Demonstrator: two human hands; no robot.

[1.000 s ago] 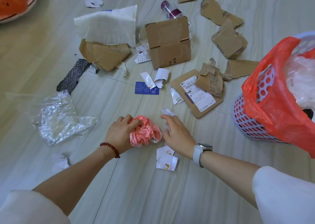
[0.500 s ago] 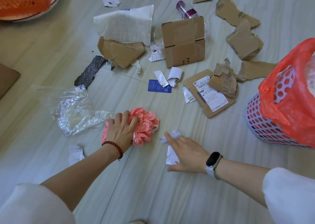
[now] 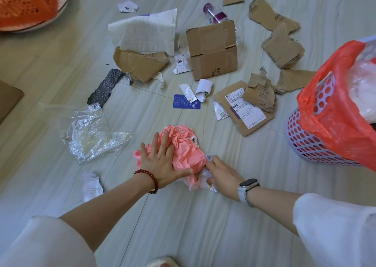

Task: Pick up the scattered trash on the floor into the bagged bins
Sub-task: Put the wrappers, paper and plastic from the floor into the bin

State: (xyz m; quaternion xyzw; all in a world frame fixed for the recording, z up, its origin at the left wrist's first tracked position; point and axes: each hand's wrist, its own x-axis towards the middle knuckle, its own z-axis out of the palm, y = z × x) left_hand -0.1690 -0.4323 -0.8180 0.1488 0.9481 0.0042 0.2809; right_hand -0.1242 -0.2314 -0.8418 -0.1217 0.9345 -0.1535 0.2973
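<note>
Pink crumpled wrapper (image 3: 183,148) on floor (image 3: 203,226), dead centre between hands. Left hand (image 3: 160,161) flat on top, fingers spread, pressing. Right hand (image 3: 220,174) pinching white paper scraps (image 3: 209,187) at wrapper's right edge. Red-bagged bin (image 3: 333,128) to right, nearer right hand.

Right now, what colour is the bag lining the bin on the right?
Orange-red, over a lilac perforated bin; the bag shows in the head view.
</note>
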